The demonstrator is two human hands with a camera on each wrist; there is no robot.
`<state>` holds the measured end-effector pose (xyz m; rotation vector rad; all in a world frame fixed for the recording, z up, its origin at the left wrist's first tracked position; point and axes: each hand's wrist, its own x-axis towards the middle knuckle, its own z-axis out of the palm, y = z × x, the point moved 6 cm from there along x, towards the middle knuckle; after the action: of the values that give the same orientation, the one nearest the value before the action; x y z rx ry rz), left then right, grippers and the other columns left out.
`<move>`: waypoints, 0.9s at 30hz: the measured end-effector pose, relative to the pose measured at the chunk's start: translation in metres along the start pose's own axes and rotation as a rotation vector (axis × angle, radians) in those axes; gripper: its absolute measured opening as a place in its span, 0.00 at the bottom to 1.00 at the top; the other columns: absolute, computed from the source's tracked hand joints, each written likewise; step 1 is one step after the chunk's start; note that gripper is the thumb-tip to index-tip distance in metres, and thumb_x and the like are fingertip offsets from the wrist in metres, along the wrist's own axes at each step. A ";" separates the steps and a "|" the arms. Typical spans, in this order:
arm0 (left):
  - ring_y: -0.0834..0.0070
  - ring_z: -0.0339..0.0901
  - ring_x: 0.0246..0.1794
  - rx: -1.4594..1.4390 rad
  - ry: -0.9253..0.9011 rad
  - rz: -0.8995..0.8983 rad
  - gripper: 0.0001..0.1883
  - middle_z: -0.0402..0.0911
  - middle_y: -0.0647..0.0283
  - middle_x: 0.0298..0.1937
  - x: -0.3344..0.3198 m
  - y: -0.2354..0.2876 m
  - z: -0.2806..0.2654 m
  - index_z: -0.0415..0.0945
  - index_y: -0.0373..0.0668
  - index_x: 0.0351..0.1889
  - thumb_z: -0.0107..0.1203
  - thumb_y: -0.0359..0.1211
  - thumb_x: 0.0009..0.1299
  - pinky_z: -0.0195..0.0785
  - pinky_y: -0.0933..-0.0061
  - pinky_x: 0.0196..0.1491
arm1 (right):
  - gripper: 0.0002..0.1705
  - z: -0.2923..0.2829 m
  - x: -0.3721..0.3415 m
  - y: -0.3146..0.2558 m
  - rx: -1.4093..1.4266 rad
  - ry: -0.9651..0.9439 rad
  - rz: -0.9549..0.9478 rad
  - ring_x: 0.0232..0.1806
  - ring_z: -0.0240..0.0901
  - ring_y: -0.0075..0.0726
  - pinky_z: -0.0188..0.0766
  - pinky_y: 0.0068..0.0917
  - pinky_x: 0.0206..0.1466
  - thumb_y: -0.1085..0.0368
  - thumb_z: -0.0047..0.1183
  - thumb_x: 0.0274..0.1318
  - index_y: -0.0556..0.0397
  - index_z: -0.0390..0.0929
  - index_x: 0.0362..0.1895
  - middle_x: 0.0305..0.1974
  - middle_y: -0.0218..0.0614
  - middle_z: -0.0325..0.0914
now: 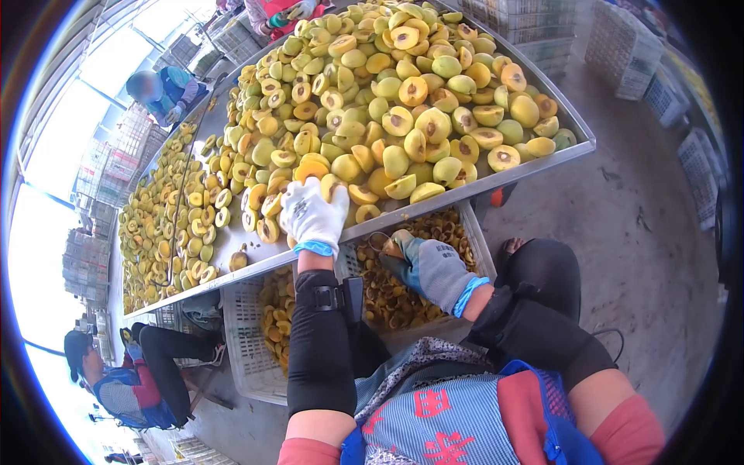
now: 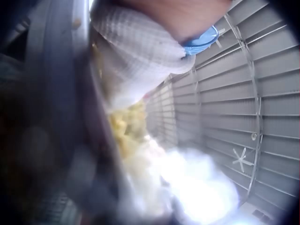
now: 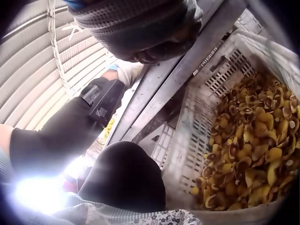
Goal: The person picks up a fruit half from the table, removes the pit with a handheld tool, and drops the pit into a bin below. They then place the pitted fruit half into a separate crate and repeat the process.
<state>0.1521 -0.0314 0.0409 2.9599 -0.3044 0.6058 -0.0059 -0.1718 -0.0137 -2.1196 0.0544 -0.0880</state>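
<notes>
In the head view, my left hand [image 1: 314,213], in a white glove, reaches over the table's near edge into halved yellow-green stone fruit [image 1: 415,91]. A fruit half [image 1: 331,186] sits between its thumb and fingers. My right hand [image 1: 438,270], in a grey-blue glove, is over a crate [image 1: 474,240] with its fingers curled; a thin loop-ended tool [image 1: 377,241] shows at the fingertips, its handle hidden in the grip. The right wrist view shows these curled fingers [image 3: 159,49] from below. Brown and yellow fruit scraps [image 3: 258,140] fill the crate. The left wrist view is blurred around the white glove [image 2: 136,51].
A raised metal rim [image 1: 465,186] borders the sloping table. Another white crate [image 1: 252,341] with scraps stands to the left under the edge. One person [image 1: 128,387] sits at left, another [image 1: 163,91] works at the far side. Stacked crates [image 1: 624,50] stand at back right.
</notes>
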 end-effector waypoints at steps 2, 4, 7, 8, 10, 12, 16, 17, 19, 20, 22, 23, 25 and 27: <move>0.54 0.76 0.53 0.001 0.015 0.057 0.20 0.79 0.54 0.48 0.000 0.010 0.006 0.79 0.43 0.42 0.64 0.48 0.61 0.71 0.54 0.50 | 0.18 -0.004 0.001 -0.005 0.012 0.034 0.061 0.43 0.79 0.63 0.75 0.50 0.44 0.54 0.56 0.65 0.52 0.78 0.50 0.39 0.54 0.83; 0.54 0.76 0.53 -0.056 0.025 0.101 0.20 0.79 0.54 0.48 0.001 0.010 0.008 0.77 0.43 0.45 0.66 0.45 0.60 0.71 0.55 0.51 | 0.17 -0.003 0.004 -0.006 0.049 0.106 0.006 0.41 0.79 0.64 0.75 0.46 0.42 0.56 0.58 0.64 0.56 0.79 0.48 0.38 0.55 0.82; 0.53 0.76 0.52 -0.266 0.065 0.142 0.22 0.79 0.52 0.48 -0.004 0.002 0.013 0.74 0.43 0.49 0.66 0.40 0.59 0.70 0.56 0.53 | 0.17 0.001 0.007 -0.007 0.150 0.168 -0.061 0.38 0.81 0.57 0.75 0.42 0.39 0.58 0.58 0.65 0.59 0.79 0.47 0.36 0.52 0.83; 0.52 0.76 0.52 -0.366 0.087 0.137 0.23 0.79 0.52 0.48 -0.005 -0.001 0.013 0.74 0.42 0.51 0.66 0.38 0.59 0.70 0.56 0.54 | 0.16 -0.001 0.008 -0.010 0.190 0.183 -0.081 0.36 0.83 0.53 0.75 0.40 0.39 0.58 0.57 0.66 0.59 0.79 0.47 0.35 0.50 0.84; 0.51 0.76 0.52 -0.569 0.225 0.145 0.30 0.79 0.48 0.50 -0.008 -0.006 0.005 0.73 0.37 0.58 0.66 0.38 0.58 0.68 0.56 0.60 | 0.15 -0.005 0.011 -0.013 0.399 0.144 -0.005 0.36 0.81 0.39 0.75 0.36 0.39 0.59 0.55 0.68 0.60 0.79 0.47 0.35 0.45 0.85; 0.62 0.77 0.47 -0.858 0.222 0.041 0.24 0.79 0.54 0.51 -0.022 -0.008 -0.013 0.74 0.37 0.59 0.62 0.35 0.65 0.71 0.63 0.54 | 0.14 -0.004 0.015 -0.017 0.576 0.129 -0.011 0.36 0.78 0.28 0.74 0.33 0.40 0.60 0.53 0.70 0.60 0.79 0.47 0.35 0.41 0.85; 0.82 0.75 0.42 -1.647 -0.111 -0.358 0.15 0.79 0.66 0.43 -0.066 0.014 -0.025 0.78 0.36 0.55 0.53 0.33 0.75 0.70 0.80 0.49 | 0.15 0.010 0.016 -0.021 0.590 0.096 -0.118 0.39 0.75 0.24 0.74 0.31 0.42 0.59 0.51 0.72 0.60 0.78 0.48 0.36 0.42 0.85; 0.81 0.74 0.44 -1.576 -0.124 -0.257 0.13 0.78 0.67 0.44 -0.073 0.018 -0.025 0.78 0.38 0.53 0.54 0.32 0.74 0.70 0.77 0.49 | 0.16 0.011 0.016 -0.023 0.523 0.081 -0.127 0.39 0.75 0.25 0.74 0.31 0.42 0.59 0.51 0.72 0.61 0.78 0.48 0.36 0.43 0.85; 0.73 0.76 0.47 -1.177 0.005 0.008 0.11 0.78 0.63 0.47 -0.084 0.031 -0.038 0.77 0.37 0.47 0.58 0.25 0.67 0.72 0.74 0.51 | 0.21 0.009 0.011 -0.027 0.475 0.035 -0.097 0.39 0.77 0.28 0.75 0.34 0.44 0.54 0.49 0.72 0.61 0.78 0.50 0.36 0.48 0.84; 0.69 0.78 0.48 -0.914 0.117 0.156 0.11 0.78 0.59 0.50 -0.090 0.039 -0.047 0.76 0.35 0.43 0.59 0.19 0.63 0.73 0.71 0.52 | 0.21 0.009 0.011 -0.027 0.458 0.022 -0.077 0.39 0.77 0.29 0.75 0.34 0.44 0.53 0.49 0.73 0.62 0.78 0.50 0.37 0.49 0.84; 0.68 0.79 0.49 -0.792 0.190 0.227 0.14 0.78 0.58 0.50 -0.093 0.044 -0.058 0.76 0.35 0.46 0.59 0.19 0.62 0.74 0.71 0.52 | 0.24 0.011 0.009 -0.024 0.462 0.012 -0.054 0.40 0.79 0.41 0.75 0.38 0.44 0.49 0.48 0.72 0.61 0.78 0.50 0.37 0.52 0.83; 0.68 0.79 0.49 -0.731 0.226 0.264 0.15 0.78 0.57 0.50 -0.094 0.047 -0.063 0.75 0.34 0.48 0.59 0.18 0.62 0.74 0.70 0.52 | 0.26 0.012 0.009 -0.023 0.483 0.018 -0.054 0.41 0.80 0.52 0.75 0.41 0.44 0.46 0.47 0.72 0.60 0.79 0.50 0.37 0.55 0.83; 0.67 0.79 0.49 -0.842 0.199 0.219 0.18 0.78 0.56 0.51 -0.094 0.044 -0.053 0.75 0.34 0.50 0.60 0.18 0.61 0.74 0.70 0.53 | 0.29 0.014 0.009 -0.021 0.513 0.012 -0.039 0.41 0.81 0.63 0.75 0.43 0.44 0.43 0.47 0.71 0.59 0.79 0.50 0.37 0.57 0.83; 0.66 0.79 0.49 -0.868 0.189 0.173 0.18 0.78 0.56 0.52 -0.096 0.041 -0.046 0.75 0.33 0.51 0.59 0.19 0.62 0.75 0.69 0.53 | 0.29 0.018 0.009 -0.020 0.533 -0.021 -0.012 0.42 0.81 0.63 0.75 0.43 0.45 0.43 0.46 0.71 0.59 0.79 0.50 0.37 0.57 0.83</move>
<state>0.0393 -0.0480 0.0471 2.0464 -0.6196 0.5707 0.0047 -0.1469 -0.0059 -1.5882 0.0040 -0.0774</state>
